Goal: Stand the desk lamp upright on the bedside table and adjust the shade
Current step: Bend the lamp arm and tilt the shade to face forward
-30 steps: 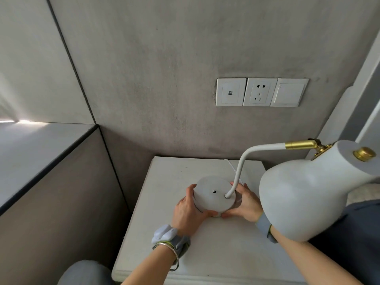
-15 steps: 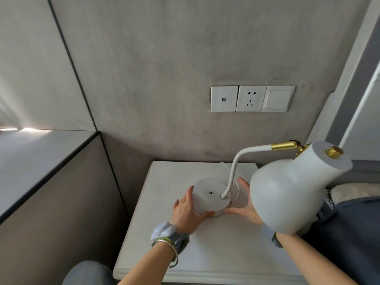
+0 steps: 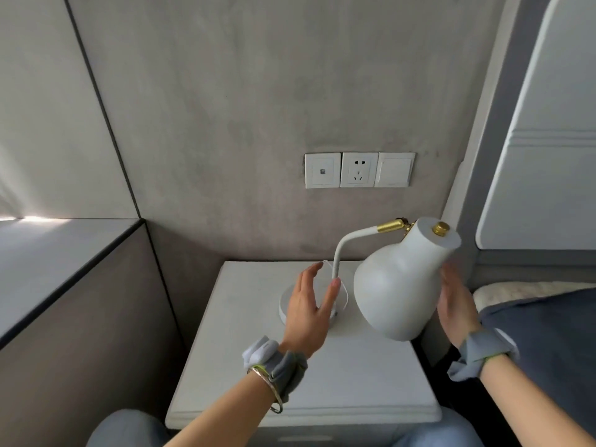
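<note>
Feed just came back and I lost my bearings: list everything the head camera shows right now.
Desk lamp: 1, white with brass fittings, upright on the table, base behind the left hand.
Bedside table: 1, white, centre.
Wall plates: 3, white, in a row on the grey wall; the middle one is a socket.
Headboard: 1, pale grey, right.
Bedding: dark blue, right.
Ledge: 1, grey, left.
Left hand: open, above the lamp base; wrist has a grey band and metal bangle.
Right hand: open, beside the shade; grey wrist band.
</note>
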Demonstrator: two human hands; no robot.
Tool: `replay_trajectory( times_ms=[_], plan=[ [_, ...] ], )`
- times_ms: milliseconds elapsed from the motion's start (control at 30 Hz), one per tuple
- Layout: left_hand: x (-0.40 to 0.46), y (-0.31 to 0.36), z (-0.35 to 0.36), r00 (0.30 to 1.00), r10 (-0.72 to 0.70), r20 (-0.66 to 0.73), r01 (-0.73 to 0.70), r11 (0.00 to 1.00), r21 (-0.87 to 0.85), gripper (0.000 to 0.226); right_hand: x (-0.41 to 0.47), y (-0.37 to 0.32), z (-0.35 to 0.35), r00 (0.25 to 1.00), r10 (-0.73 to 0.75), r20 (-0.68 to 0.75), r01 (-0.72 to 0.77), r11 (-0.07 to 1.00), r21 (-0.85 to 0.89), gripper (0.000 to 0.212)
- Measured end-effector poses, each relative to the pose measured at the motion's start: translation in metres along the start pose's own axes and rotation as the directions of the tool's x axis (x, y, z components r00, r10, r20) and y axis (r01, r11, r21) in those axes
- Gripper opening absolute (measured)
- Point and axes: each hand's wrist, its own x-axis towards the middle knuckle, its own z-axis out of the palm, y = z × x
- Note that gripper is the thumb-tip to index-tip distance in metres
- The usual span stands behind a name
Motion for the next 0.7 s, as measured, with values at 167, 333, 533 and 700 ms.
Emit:
replay_trajectory(
  times_ms=[167, 333, 533, 700],
  plan=[
    [-0.013, 0.044, 0.008, 0.993, 0.118, 0.029, -0.115, 0.989, -0.089, 0.057, -0.003, -0.019, -0.005, 0.997, -0.025, 0.077, 0.006, 0.971, 0.241, 0.064],
    [-0.022, 0.074, 0.014, 0.977, 0.202, 0.068, -0.201, 0.979, -0.033, 0.060, -0.019, -0.037, 0.004, 0.980, -0.126, 0.154, 0.093, 0.975, 0.203, 0.057],
    [-0.011, 0.091, 0.021, 0.983, 0.148, 0.110, -0.154, 0.987, 0.050, 0.065, -0.030, -0.044, 0.011, 0.952, -0.219, 0.216, 0.190, 0.970, 0.149, 0.055],
    [-0.001, 0.098, 0.023, 0.979, 0.183, 0.088, -0.196, 0.965, 0.172, 0.062, -0.036, -0.052, 0.019, 0.931, -0.306, 0.200, 0.304, 0.952, 0.040, 0.025]
  ],
)
